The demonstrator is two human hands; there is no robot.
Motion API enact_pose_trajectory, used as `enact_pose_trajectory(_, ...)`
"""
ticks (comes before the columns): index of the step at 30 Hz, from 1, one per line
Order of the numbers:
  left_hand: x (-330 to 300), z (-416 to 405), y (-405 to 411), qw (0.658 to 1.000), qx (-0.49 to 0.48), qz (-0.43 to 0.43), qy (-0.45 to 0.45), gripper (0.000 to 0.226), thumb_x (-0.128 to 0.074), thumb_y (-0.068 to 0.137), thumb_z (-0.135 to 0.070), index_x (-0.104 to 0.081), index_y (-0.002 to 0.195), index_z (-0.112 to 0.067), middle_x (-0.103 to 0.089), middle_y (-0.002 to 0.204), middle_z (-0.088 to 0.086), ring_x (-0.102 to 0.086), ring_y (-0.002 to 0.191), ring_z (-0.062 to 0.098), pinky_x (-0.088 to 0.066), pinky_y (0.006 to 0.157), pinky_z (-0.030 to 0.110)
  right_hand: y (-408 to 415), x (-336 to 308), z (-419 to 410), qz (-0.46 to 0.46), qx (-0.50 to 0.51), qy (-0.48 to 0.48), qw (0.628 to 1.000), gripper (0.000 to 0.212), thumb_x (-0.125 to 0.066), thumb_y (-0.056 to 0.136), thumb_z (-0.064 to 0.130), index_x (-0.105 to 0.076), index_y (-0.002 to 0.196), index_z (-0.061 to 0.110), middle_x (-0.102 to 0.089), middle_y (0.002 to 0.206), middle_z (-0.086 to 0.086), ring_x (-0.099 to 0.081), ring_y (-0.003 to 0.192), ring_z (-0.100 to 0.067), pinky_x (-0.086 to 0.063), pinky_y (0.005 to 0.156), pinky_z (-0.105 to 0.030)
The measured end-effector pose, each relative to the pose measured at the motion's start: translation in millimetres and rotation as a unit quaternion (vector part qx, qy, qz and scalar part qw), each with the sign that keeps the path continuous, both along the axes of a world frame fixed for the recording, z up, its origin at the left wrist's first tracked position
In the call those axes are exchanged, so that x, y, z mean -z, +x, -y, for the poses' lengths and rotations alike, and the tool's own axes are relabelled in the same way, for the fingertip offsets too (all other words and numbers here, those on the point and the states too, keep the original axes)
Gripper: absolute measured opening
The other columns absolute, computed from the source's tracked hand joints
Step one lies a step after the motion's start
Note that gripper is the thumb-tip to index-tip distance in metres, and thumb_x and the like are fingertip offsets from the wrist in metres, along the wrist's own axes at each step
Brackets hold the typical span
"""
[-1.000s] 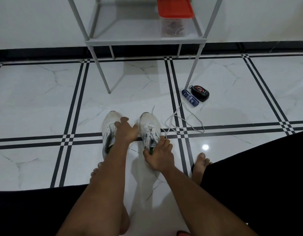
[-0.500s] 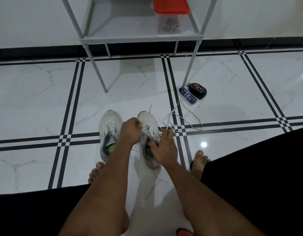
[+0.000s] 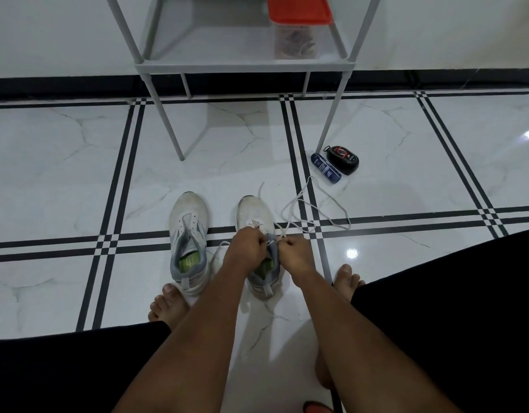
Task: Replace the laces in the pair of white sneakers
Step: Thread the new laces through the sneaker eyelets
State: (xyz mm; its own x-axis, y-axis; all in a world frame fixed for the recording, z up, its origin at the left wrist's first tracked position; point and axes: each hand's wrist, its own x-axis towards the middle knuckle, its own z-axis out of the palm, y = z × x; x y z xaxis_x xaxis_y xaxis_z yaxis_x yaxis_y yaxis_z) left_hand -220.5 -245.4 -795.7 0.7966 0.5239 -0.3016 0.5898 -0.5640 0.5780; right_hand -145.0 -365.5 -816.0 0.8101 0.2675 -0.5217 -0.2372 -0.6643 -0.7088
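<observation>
Two white sneakers stand side by side on the tiled floor, toes pointing away from me. The left sneaker has bare eyelets and a green insole showing. Over the tongue of the right sneaker, my left hand and my right hand each pinch the white lace near the upper eyelets. The rest of that lace trails loose across the floor to the right. My hands hide the middle of the right sneaker.
A grey metal shelf rack stands ahead, with a clear box with an orange lid on it. A blue tube and a black oval case lie by the rack's right leg. My bare feet flank the sneakers.
My left hand left the gap between the sneakers and came onto the right sneaker. My right hand rose from its heel side to the lace. Both now pinch the lace.
</observation>
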Motion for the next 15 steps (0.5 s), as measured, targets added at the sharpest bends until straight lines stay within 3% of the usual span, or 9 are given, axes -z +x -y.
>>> enact_pose_trajectory(5, 1, -1, -1, 0.998, -0.057, 0.0, -0.011, 0.035, -0.067, 0.094, -0.023, -0.06, 0.06, -0.019, -0.054, 0.058, -0.001, -0.059, 0.066, 0.024, -0.042, 0.063, 0.029, 0, 4, -1, -0.059, 0.038, 0.018, 0.997, 0.028, -0.055, 0.083, 0.016, -0.054, 0.055, 0.019, -0.05, 0.058, -0.002, -0.044, 0.062, -0.019, -0.034, 0.06, -0.035)
enact_pose_trajectory(10, -3, 3, 6, 0.998, -0.055, -0.036, -0.012, 0.025, -0.064, 0.094, -0.025, -0.069, 0.075, -0.01, -0.069, 0.078, 0.011, -0.068, 0.08, 0.031, -0.046, 0.065, 0.031, 0, 4, 2, -0.034, 0.017, 0.032, 0.999, 0.037, -0.057, 0.087, 0.014, -0.05, 0.052, 0.02, -0.047, 0.053, 0.004, -0.043, 0.059, -0.017, -0.035, 0.061, -0.034)
enact_pose_trajectory(15, -12, 9, 18, 0.997, -0.057, -0.049, 0.026, 0.013, -0.064, 0.094, -0.017, -0.067, 0.097, -0.005, -0.069, 0.106, 0.017, -0.068, 0.099, 0.035, -0.053, 0.078, 0.039, 3, 3, 6, 0.063, -0.095, 0.014, 0.993, 0.038, -0.062, 0.099, 0.028, -0.059, 0.062, 0.02, -0.058, 0.055, 0.011, -0.056, 0.061, -0.014, -0.045, 0.063, -0.033)
